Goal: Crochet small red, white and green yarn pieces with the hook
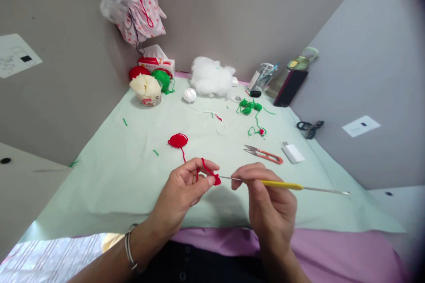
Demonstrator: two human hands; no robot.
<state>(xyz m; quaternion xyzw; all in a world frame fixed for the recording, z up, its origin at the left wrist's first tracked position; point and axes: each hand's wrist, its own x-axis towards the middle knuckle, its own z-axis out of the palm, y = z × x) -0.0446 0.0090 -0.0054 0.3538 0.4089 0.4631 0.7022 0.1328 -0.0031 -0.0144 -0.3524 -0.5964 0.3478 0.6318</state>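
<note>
My left hand (184,190) pinches a small red crocheted piece (217,179) between thumb and fingers, with red yarn looped over the index finger. That yarn runs back to a small red yarn ball (178,140) on the table. In my right hand (270,203) is a crochet hook with a yellow handle (282,184); its thin metal tip points left and reaches the red piece. The hook's other metal end sticks out to the right. Whether the tip is inside a stitch is too small to tell.
Orange-handled snips (265,154) and a white charger (292,152) lie right, beyond my right hand. Farther back are green yarn pieces (249,106), a white yarn ball (189,95), white stuffing (212,77), a paper bowl (148,95) and a leaning phone (291,88).
</note>
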